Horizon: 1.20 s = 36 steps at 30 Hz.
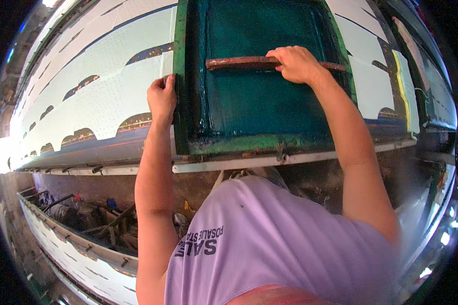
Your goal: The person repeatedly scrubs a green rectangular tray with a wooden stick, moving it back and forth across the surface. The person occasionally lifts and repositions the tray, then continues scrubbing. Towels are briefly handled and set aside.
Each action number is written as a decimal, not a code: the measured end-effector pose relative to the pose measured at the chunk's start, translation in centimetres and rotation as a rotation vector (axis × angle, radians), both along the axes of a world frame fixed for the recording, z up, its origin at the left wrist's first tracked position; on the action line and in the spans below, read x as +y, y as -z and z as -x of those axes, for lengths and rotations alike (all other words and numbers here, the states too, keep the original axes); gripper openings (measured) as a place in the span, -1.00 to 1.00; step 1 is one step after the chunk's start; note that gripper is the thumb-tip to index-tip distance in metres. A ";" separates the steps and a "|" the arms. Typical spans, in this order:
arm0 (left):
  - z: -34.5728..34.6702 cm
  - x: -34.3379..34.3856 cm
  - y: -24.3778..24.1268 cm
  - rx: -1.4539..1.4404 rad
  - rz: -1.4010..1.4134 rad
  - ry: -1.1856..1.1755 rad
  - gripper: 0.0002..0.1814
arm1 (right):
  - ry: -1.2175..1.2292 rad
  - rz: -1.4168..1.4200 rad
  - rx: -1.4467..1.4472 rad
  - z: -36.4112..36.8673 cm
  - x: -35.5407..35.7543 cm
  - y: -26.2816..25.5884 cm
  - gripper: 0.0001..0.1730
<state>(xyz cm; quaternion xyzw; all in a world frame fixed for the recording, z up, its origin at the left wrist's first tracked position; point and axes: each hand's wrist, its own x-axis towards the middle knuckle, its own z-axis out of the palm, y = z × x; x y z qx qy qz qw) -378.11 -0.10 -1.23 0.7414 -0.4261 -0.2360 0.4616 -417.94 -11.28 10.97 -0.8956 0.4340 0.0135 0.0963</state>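
Observation:
A screen-printing frame (179, 45) with a dark green mesh (259, 103) lies across a long table in front of me. My right hand (295, 64) grips a reddish-brown squeegee (240, 63), which spans most of the frame's width over the mesh. At the frame's left side, my left hand (162, 97) has its fingers bent, with the thumb near the frame's edge; whether it holds the edge is not clear. White fabric pieces (95, 103) with curved edges lie flat on the table to the left, and more white pieces (370, 80) lie to the right of the frame.
A pale metal rail (229, 162) with small pegs runs along the table's near edge. Folded white and yellow cloth (406, 91) lies at the right. Behind me at the left stands another long table (76, 244) with clutter beneath it.

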 end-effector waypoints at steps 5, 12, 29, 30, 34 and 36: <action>-0.5 0.9 -0.1 -0.139 -0.055 -0.011 -0.44 | 0.006 0.010 -0.043 0.4 10.4 1.5 -0.66; -1.0 1.5 0.7 -0.202 -0.062 0.000 -0.44 | -0.052 0.110 -0.137 1.2 19.7 4.2 -0.63; -2.1 2.9 -1.0 -0.070 -0.124 -0.008 -0.49 | -0.244 0.029 -0.726 13.6 20.7 3.7 -0.52; -4.6 4.6 -1.6 -0.094 -0.113 -0.034 -0.53 | -0.218 0.068 -0.771 15.0 20.4 2.8 -0.57; -7.0 9.5 -4.6 -0.460 -0.200 -0.145 -0.35 | 0.039 0.134 -0.848 22.8 20.6 0.5 -0.69; -6.0 11.3 -6.2 -0.520 -0.248 -0.190 -0.35 | 0.181 0.139 -0.888 26.5 22.0 -0.7 -0.72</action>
